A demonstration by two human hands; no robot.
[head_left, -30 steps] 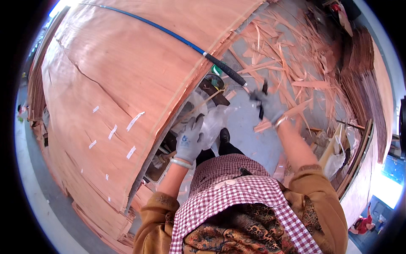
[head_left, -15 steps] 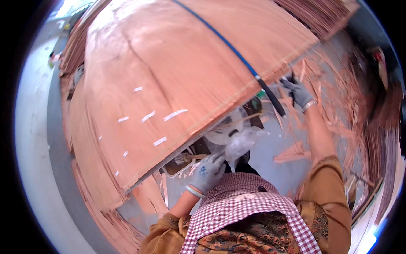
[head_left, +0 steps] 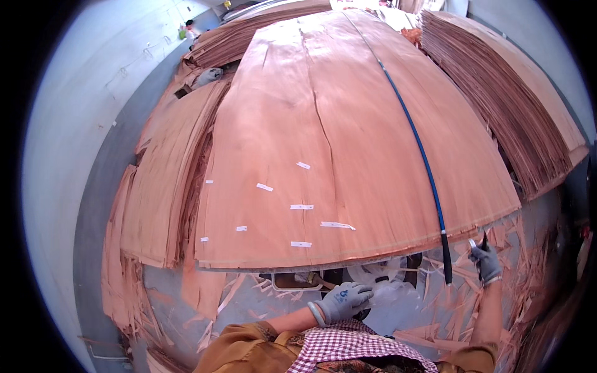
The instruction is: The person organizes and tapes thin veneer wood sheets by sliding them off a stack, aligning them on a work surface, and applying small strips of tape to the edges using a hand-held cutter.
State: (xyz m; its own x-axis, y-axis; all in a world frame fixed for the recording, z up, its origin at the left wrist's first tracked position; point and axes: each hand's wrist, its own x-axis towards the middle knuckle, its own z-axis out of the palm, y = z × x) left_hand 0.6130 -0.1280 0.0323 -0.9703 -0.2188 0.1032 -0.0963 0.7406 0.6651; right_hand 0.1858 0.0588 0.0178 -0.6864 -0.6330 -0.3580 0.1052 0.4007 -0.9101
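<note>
A broad reddish-brown wood veneer sheet (head_left: 273, 124) tops a stack in front of me, with small white tape strips (head_left: 301, 207) on its near left part. Along its right side lies a long blue rod (head_left: 413, 130), its black handle (head_left: 446, 261) jutting past the near edge. My right hand (head_left: 489, 262), in a grey glove, is just right of that handle at the sheet's edge. Its fingers are closed around something small with a pale part, too small to name. My left hand (head_left: 346, 301), also gloved, is before my apron by a clear plastic bag (head_left: 395, 295), fingers loosely stretched.
Veneer stacks stand at the left (head_left: 168, 180) and the far right (head_left: 504, 99). Torn veneer scraps (head_left: 448, 311) litter the grey floor. Beneath the near edge sits a shallow tray (head_left: 292, 283). A pale wall (head_left: 74, 155) runs along the left.
The view has turned and lifted, so the stack now appears straighter and its far end shows. My right hand stays by the rod's handle; my left hand stays near the plastic bag.
</note>
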